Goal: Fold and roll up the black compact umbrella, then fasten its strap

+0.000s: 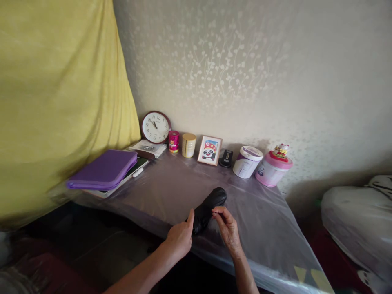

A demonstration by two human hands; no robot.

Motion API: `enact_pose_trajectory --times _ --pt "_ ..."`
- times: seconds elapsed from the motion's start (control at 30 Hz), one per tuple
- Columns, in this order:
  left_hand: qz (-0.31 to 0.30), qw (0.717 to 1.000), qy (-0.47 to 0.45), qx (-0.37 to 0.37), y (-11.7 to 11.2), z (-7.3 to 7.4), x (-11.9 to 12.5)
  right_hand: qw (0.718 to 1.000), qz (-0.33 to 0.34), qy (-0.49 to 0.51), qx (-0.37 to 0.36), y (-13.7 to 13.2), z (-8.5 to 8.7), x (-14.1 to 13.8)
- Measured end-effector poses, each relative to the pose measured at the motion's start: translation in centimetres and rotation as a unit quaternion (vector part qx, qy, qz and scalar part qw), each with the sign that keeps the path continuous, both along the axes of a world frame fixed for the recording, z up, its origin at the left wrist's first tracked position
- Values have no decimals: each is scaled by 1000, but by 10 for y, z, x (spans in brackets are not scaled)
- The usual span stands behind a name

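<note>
The black bundle [210,207] points lengthwise away rightward, left hand [181,237] holding its near end, right hand [228,229] pinched narrow alongside.

The plastic-covered table [165,179] carried a magenta tin [174,141], yellow canister [188,145], framed picture [210,150], white tub [246,163] and pink tub [272,170].

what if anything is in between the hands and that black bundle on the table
Nothing visible. The left hand is at the near end of the black bundle, and the right hand has its fingertips at the right edge. The framed panda picture stands farther back, beyond both.
</note>
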State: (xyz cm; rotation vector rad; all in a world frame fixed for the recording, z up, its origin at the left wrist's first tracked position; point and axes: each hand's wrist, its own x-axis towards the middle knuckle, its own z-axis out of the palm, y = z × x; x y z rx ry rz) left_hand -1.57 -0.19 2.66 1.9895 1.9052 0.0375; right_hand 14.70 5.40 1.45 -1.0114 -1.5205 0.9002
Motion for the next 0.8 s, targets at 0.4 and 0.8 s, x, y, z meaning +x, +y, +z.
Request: enact_pose_trajectory --times 0.4,0.8 --pt "0 1000 16 -13 1 3 3 987 70 -141 46 17 15 4" --pt "-3 999 38 -8 -1 9 7 985 71 -158 -20 31 15 -9"
